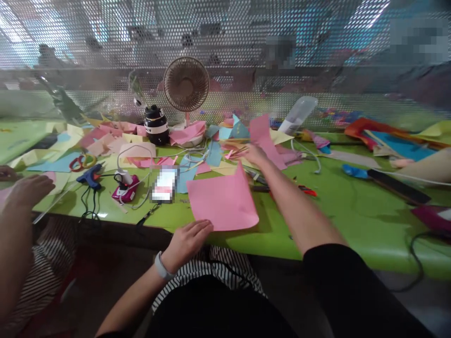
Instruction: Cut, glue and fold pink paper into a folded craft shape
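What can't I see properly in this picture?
All in the head view:
- Phone: screen covered by blurry squares.
- Right hand: blurred; whether it grips paper scraps is unclear.
- Whatever's behind the metal mesh: mostly screened by it.
- Neighbour's farther hand: cut off by the left edge.

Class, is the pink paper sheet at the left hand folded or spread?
Mostly spread: the pink paper sheet lies broadly open, its right side curling up.
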`<action>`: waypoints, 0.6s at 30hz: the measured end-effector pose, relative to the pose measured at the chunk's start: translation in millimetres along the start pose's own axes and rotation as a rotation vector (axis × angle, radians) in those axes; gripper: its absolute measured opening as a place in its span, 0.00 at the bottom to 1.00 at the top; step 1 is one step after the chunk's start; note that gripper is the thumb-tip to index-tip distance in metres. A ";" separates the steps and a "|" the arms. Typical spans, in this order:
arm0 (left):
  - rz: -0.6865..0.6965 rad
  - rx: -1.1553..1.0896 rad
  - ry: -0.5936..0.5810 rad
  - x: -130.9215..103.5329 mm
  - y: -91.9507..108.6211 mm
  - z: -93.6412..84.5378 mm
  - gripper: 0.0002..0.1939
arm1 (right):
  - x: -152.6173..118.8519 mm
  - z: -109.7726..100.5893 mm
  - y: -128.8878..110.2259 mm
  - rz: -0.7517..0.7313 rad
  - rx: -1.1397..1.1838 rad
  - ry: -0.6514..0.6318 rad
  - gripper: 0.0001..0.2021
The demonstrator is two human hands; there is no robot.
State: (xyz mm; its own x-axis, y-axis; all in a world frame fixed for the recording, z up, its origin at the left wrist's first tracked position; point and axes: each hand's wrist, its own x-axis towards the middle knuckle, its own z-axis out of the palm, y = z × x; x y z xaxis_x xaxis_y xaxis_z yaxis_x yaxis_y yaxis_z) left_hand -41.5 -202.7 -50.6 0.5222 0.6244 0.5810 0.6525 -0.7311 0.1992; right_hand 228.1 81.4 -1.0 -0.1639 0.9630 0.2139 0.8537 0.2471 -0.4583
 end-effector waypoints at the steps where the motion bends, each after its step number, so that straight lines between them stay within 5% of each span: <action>1: -0.014 -0.010 -0.017 -1.9 -0.3 0.7 0.16 | -7.2 -1.5 0.8 0.024 0.013 0.024 0.15; 5: -0.090 -0.105 0.010 -4.3 -3.4 0.1 0.15 | -76.3 -13.8 -3.7 -0.017 0.353 0.252 0.16; 7: -0.182 -0.117 0.124 -2.3 -6.5 -3.0 0.14 | -127.6 -18.9 -9.5 -0.075 0.500 0.383 0.16; 11: -0.298 0.018 0.373 6.7 -17.2 -14.5 0.13 | -210.7 -14.9 -16.8 0.101 0.715 0.779 0.14; 14: -0.268 0.138 0.509 11.5 -26.8 -26.1 0.18 | -236.8 -5.6 -13.7 0.178 0.753 0.727 0.12; 18: -0.297 0.309 0.650 -0.1 -39.4 -49.4 0.24 | -240.6 4.9 -8.5 0.011 0.580 0.357 0.13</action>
State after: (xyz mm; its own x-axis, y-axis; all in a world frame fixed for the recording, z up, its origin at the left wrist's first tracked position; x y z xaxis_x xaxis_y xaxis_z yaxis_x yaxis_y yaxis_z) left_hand -94.4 -187.5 -19.5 -0.0635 0.4256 0.9027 0.8878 -0.3890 0.2459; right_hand 257.9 -151.9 -52.8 0.1014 0.8957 0.4330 0.4353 0.3514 -0.8289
